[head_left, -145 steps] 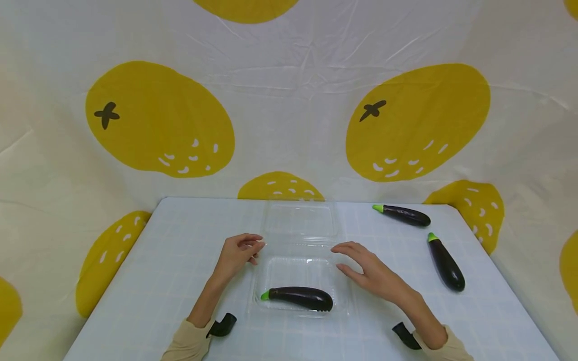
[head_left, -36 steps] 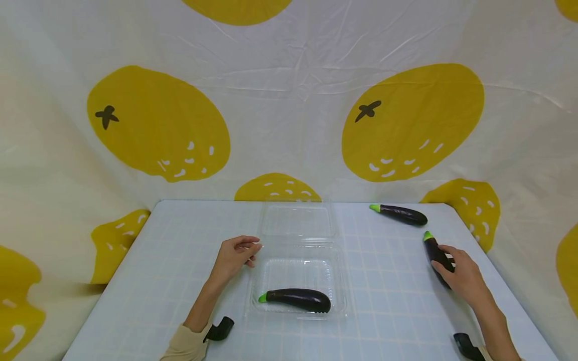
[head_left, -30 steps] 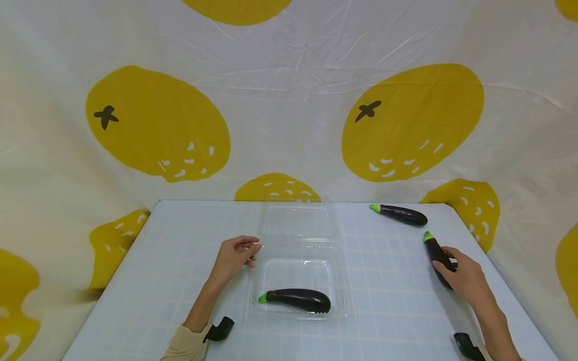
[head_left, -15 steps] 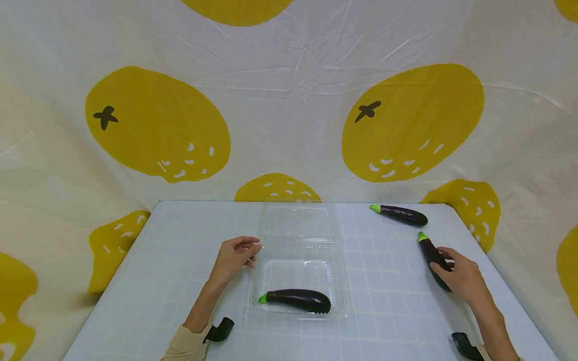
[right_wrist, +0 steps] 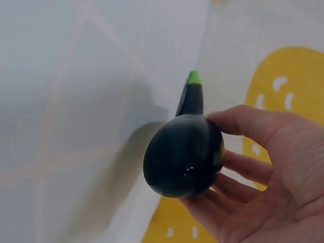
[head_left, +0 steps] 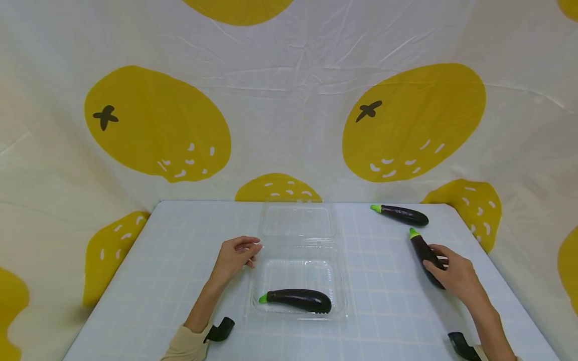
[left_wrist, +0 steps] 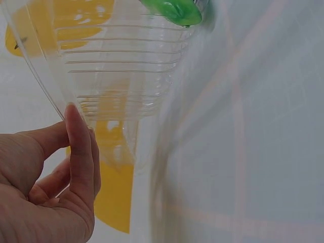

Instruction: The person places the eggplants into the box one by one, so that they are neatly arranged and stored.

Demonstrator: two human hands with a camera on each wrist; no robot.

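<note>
An eggplant point(head_left: 423, 255) is held in the grip of the right hand point(head_left: 456, 276), fingers and thumb curled round its rounded end, with its green stem pointed away toward the back of the surface point(head_left: 171, 260); it is seen at the right side, apparently lifted slightly, well apart from the container. A clear plastic clamshell container point(head_left: 298, 281) is laid open at the centre, its lid point(head_left: 298, 220) folded back, and a second eggplant point(head_left: 295, 300) is lodged along its near wall. The container's left rim is touched by the fingertips of the left hand point(head_left: 235, 255), loosely curled round nothing. A third eggplant point(head_left: 399, 214) is left near the far right corner, just behind the held one. Nothing is placed between the held eggplant and the container.
</note>
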